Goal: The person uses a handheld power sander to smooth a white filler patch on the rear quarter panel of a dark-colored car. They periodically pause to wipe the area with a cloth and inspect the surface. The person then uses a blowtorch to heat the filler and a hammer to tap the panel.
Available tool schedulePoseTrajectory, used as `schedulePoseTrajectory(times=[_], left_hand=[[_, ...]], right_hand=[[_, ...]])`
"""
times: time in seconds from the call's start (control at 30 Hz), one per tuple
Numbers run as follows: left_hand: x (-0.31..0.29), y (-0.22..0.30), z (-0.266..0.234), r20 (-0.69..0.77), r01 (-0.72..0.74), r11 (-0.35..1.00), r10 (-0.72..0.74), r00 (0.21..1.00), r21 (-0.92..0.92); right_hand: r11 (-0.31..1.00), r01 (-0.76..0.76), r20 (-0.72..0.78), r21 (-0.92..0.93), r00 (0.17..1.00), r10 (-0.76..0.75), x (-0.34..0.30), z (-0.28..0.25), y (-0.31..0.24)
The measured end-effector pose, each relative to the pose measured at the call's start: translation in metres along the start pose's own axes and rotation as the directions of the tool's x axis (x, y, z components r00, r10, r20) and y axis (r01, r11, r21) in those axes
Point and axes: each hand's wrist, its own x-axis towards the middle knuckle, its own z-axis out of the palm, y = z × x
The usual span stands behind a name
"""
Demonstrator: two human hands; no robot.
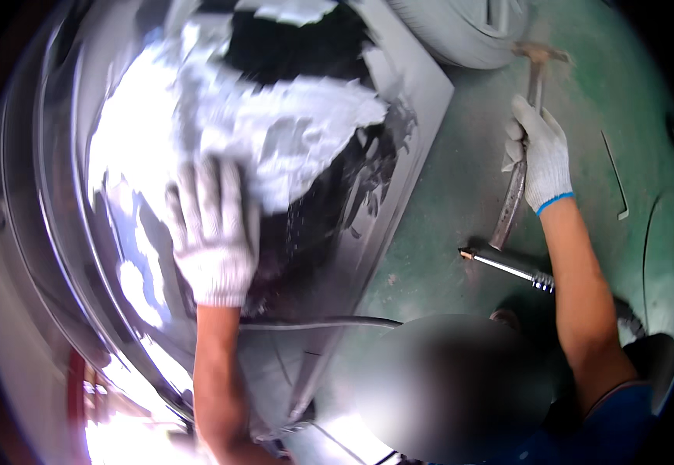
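My left hand (211, 232), in a pale knitted glove, lies flat with fingers extended on a dark, glossy vehicle body panel (275, 256). Beyond the fingertips the panel carries a large ragged whitish patch (298, 116); I cannot tell if it is filler or bare metal. Over the green floor at the right, my right hand (542, 147), in a white glove with a blue cuff, closes round the handle of a hammer (537, 77). The hammer's rusty brown head points away from me, and the worn handle's end hangs toward the near side.
A metal tool with a copper-coloured tip (507, 267) lies below the hammer's handle. Right of my right hand are a thin L-shaped rod (616, 178) and a dark cable (647, 240). A wheel (472, 31) stands at the far side. A blurred oval hides the near middle.
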Motion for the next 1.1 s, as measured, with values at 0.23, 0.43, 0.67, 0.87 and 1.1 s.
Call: schedulePoseTrajectory(times=[0.23, 0.43, 0.67, 0.87, 1.1], left_hand=[[-0.016, -0.113, -0.024, 0.388, -0.665, 0.686, 0.722, 0.572, -0.296], [0.013, -0.036, 0.027, 0.452, -0.942, 0.155, 0.892, 0.003, -0.299], [0.018, 0.045, 0.066, 0.396, -0.941, 0.082, 0.917, -0.058, -0.327], [0.039, -0.037, 0.021, 0.339, -0.897, 0.076, 0.937, -0.085, -0.436], [0.039, -0.052, 0.013, 0.375, -0.892, 0.032, 0.914, -0.156, -0.450]], right_hand=[[0.982, -0.158, -0.197, -0.107, 0.971, 0.135, -0.055, 0.017, -0.071], [0.998, -0.055, -0.473, 0.035, 0.879, 0.065, -0.121, 0.010, -0.123], [0.992, -0.110, -0.798, -0.064, 0.602, 0.016, -0.221, -0.096, -0.131], [0.978, -0.199, -0.843, 0.060, 0.515, 0.156, -0.287, -0.151, -0.081], [0.915, -0.367, -0.801, 0.170, 0.489, 0.345, -0.310, -0.134, -0.030]])
